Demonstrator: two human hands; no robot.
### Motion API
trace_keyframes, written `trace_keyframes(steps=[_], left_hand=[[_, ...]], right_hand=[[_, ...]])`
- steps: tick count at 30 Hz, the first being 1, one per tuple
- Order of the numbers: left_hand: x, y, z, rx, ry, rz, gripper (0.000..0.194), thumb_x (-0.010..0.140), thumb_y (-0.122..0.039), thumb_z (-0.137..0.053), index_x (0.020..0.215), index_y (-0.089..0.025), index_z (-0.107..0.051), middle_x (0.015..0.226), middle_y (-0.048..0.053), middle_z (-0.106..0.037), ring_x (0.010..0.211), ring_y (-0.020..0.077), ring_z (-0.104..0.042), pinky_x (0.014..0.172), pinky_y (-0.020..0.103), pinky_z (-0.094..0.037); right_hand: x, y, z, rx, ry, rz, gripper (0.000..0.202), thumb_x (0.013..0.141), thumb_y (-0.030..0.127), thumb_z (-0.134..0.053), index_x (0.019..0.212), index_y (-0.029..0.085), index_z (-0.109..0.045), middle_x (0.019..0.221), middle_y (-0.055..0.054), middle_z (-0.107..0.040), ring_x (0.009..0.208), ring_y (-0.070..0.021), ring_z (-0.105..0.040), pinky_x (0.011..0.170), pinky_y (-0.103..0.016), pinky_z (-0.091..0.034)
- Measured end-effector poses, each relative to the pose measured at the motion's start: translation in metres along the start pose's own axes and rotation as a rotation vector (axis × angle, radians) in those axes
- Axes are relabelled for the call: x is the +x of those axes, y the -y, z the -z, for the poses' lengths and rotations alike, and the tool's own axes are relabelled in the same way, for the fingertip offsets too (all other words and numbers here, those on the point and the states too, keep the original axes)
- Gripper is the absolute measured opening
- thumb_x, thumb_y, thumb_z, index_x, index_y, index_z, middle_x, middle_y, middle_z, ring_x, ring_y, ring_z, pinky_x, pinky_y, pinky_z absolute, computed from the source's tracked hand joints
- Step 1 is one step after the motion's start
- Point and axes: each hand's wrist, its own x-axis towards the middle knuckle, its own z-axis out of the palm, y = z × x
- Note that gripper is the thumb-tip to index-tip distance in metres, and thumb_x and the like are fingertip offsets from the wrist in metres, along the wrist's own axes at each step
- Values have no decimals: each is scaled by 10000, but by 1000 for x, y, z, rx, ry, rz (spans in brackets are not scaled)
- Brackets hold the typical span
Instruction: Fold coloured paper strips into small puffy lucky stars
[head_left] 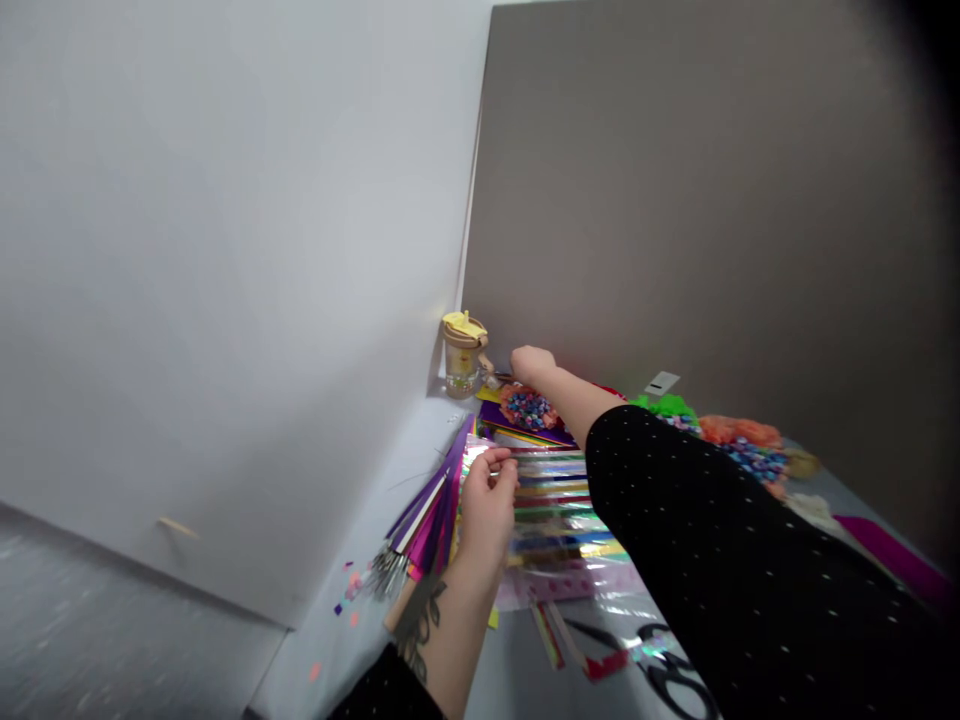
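Note:
My left hand (490, 500) is over the left part of a shiny sheet with rows of coloured metallic strips (559, 510). Its thumb and fingertips are curled close together, and whatever they pinch is too small to make out. Reaching toward the back wall, my right hand (534, 366) is closed like a fist, its fingertips turned out of sight. Just below it lies an orange-edged cluster of small blue and pink pieces (529, 408). Purple and magenta paper strips with silvery fringe ends (420, 525) fan out left of my left hand.
A yellow-lidded cup (462, 355) stands in the back corner. Black scissors (667, 670) and red ribbon pieces (606, 665) lie near the front. Green tissue (671, 408) and orange tissue (739, 432) sit along the back right. White and grey walls bound the table.

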Motion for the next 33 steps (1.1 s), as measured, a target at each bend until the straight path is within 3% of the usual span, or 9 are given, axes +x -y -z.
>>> trace_keyframes(steps=[19,30,33], left_hand=[[-2,-6,-2,-30,-13,39,150,774,-203,-568,913,-157,-602,805,31,-593,668,115,-516,608,218,-420],[-3,-8,-3,-68,-43,59,159,742,-228,-603,889,-168,-615,820,27,-614,669,112,-527,596,209,-415],[-3,-8,-3,-76,-37,67,168,742,-233,-593,895,-166,-610,817,27,-607,659,109,-519,557,197,-400]], right_hand=[[22,11,2,-72,130,18,323,898,315,-562,1176,150,-550,1180,-95,-574,1002,-211,-595,836,-407,-515],[17,17,7,-75,60,2,322,902,327,-555,1168,147,-555,1174,-92,-582,1001,-209,-598,843,-417,-512],[10,15,15,-52,15,-21,338,860,341,-606,1116,119,-617,1137,-150,-624,1025,-239,-611,847,-369,-498]])
